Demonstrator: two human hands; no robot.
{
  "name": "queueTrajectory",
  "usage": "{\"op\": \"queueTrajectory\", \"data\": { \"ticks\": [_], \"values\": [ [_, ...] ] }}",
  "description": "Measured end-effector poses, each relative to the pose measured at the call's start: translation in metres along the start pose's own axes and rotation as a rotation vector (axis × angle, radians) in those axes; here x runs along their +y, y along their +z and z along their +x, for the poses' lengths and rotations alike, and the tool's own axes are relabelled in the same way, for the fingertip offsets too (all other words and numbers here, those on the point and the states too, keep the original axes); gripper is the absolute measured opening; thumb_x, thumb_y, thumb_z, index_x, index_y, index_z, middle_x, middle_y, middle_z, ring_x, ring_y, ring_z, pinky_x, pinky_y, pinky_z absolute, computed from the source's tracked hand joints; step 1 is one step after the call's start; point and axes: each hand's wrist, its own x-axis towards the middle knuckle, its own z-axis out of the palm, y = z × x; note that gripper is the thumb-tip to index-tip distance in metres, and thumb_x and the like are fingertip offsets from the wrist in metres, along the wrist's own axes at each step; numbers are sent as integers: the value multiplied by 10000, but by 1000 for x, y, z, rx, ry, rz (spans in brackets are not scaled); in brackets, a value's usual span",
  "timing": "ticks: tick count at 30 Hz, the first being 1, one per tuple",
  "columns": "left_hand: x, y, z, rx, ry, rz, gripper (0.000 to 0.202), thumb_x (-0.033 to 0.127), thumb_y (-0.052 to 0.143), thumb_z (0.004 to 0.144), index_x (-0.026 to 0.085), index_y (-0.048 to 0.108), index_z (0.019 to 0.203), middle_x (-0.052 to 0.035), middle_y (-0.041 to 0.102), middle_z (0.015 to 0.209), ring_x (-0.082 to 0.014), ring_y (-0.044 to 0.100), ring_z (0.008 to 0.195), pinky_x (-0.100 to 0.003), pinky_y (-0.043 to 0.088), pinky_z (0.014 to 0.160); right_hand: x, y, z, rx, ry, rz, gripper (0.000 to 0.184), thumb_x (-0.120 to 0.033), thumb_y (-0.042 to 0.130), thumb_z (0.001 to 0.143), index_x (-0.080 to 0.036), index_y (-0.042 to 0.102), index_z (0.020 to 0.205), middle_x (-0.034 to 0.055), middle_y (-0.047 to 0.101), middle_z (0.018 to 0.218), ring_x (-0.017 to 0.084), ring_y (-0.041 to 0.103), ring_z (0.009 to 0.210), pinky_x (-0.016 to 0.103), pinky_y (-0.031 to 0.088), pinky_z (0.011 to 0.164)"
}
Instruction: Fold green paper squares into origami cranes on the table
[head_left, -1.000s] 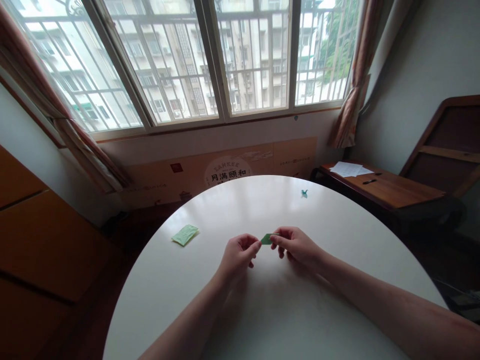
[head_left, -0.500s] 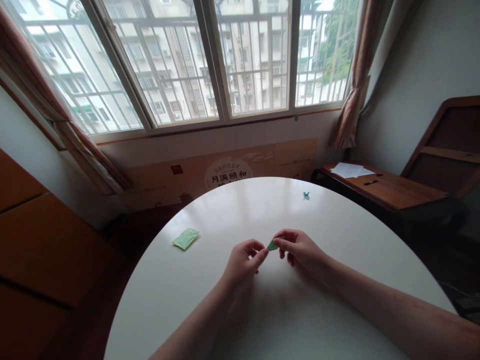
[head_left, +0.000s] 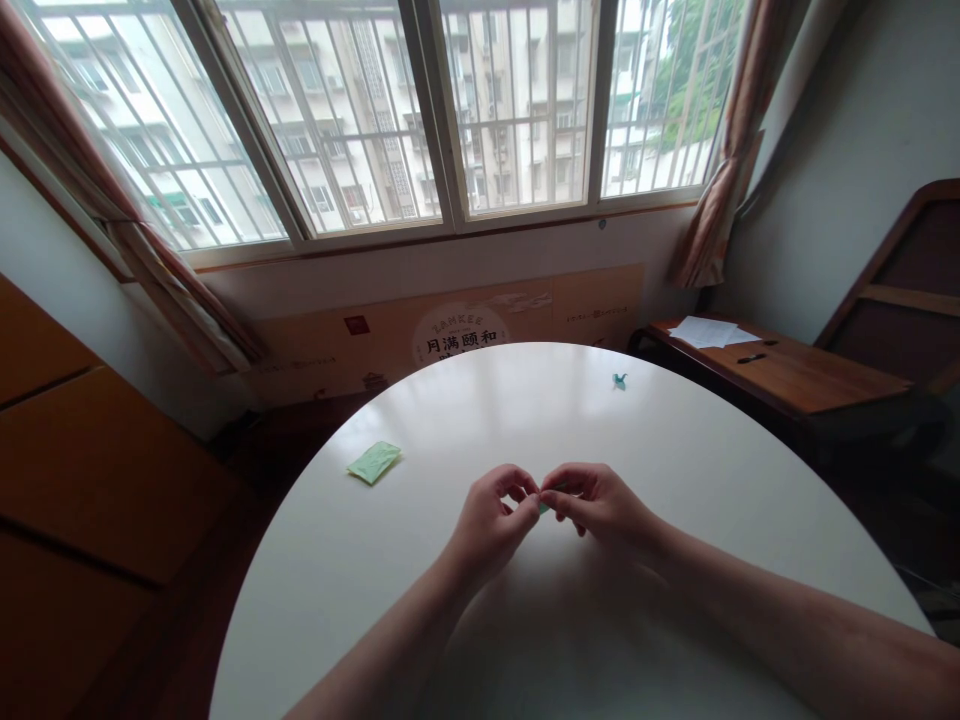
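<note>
Between my two hands, above the white table, is a small piece of folded green paper [head_left: 544, 507], mostly hidden by fingers. My left hand [head_left: 491, 518] pinches it from the left with thumb and forefinger. From the right, my right hand [head_left: 606, 500] grips it the same way, its thumb and fingertips meeting those of the left. Farther back on the table stands a tiny blue-green folded paper bird [head_left: 619, 381]. A flat, pale green packet [head_left: 374, 463] lies off to the left of my left hand.
The round white table [head_left: 322, 590] fills the foreground. At the back right, a lower wooden table [head_left: 832, 375] carries white paper sheets [head_left: 703, 331] and a small dark object [head_left: 751, 358]. A printed cardboard panel [head_left: 525, 305] stands behind, beneath the barred window.
My fingertips have come closer together around the green paper, so less of it shows. The right hand has shifted its grip. The camera view has moved slightly.
</note>
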Motion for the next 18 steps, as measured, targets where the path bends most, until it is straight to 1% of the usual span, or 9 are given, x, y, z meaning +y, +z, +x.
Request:
{"op": "queueTrajectory", "data": {
  "ticks": [3, 6, 12, 18],
  "values": [
    [2, 1, -1, -4, 8, -4, 44, 202, 610, 728, 160, 611, 716, -12, 583, 678, -140, 539, 627, -212, 408, 513, -4, 4, -2, 17, -22, -10, 300, -464, 711, 848, -169, 741, 887, 34, 656, 699, 146, 576, 589, 218, 422, 445],
    [6, 0, -2, -6, 17, -4, 18, 167, 573, 694, 161, 590, 688, -11, 576, 681, -132, 517, 627, -207, 389, 513, -11, 8, -5, 25, -50, -39, 257, -428, 713, 851, -173, 739, 864, 32, 656, 693, 145, 571, 585, 231, 436, 468],
    [9, -1, -3, -11, 23, 14, 27, 168, 556, 684, 166, 570, 661, -5, 556, 672, -127, 500, 622, -206, 386, 519, -21, 11, -9, 64, -73, -61, 252, -428, 710, 852, -179, 746, 867, 32, 665, 687, 159, 589, 592, 249, 446, 490],
    [6, -2, -3, -29, 24, 52, 43, 155, 537, 675, 167, 569, 649, -3, 548, 664, -129, 489, 622, -211, 382, 523, -20, 8, -8, 79, -89, -57, 238, -416, 696, 870, -182, 739, 876, 51, 694, 753, 171, 621, 638, 245, 451, 485]
  ]
}}
